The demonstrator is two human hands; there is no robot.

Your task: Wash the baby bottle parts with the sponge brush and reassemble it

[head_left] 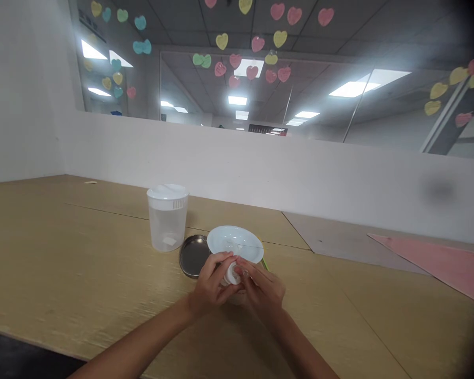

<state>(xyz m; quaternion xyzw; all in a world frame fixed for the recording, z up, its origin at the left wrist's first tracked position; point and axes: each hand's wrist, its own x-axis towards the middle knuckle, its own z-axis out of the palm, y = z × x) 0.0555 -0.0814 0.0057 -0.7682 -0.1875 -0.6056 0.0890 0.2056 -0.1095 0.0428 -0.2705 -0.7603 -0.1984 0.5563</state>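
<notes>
My left hand (214,284) and my right hand (264,287) meet in front of me, fingers closed around a small white rounded object (232,275). Fingers cover much of it, and its exact kind does not show. Just beyond the fingertips is a white oval plate (237,235) with something small and pale in it. A dark round metal tray (193,255) lies to the left of the plate, partly behind my left hand. Below the hands a pale rounded shape is mostly hidden.
A clear plastic tub with a white lid (168,216) stands at the back left of the wooden table (82,273). Something green and yellow (265,262) shows at the plate's right edge. A pink sheet (446,263) and a grey panel (335,239) lie at right, before a white wall.
</notes>
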